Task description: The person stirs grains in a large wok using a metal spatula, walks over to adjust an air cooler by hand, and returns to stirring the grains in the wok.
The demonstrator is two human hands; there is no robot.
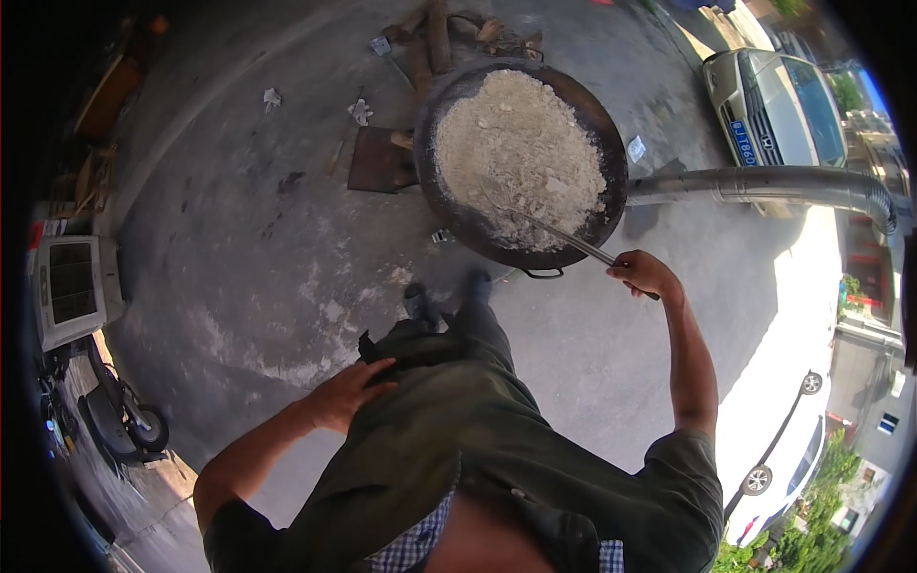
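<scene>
A large dark wok (616, 158) stands in front of me, heaped with pale, crumbly, flour-like stuff (521, 138). My right hand (642, 274) is closed around the handle of a long metal stirring utensil (578, 244), out past the wok's near right rim. The utensil slants over that rim, and its far end is sunk in the pale heap, which hides its shape. At my waist, my left hand (346, 393) rests against the dark green clothing with its fingers apart, holding nothing. A small loop handle (543, 274) juts from the wok's near edge.
A silver stovepipe (755, 184) runs right from the wok. Left of it sits a dark metal plate (377, 160); beyond lie logs (438, 38) and a small shovel (384, 50). A parked car (778, 115) stands at right, a motorbike (124, 415) at left.
</scene>
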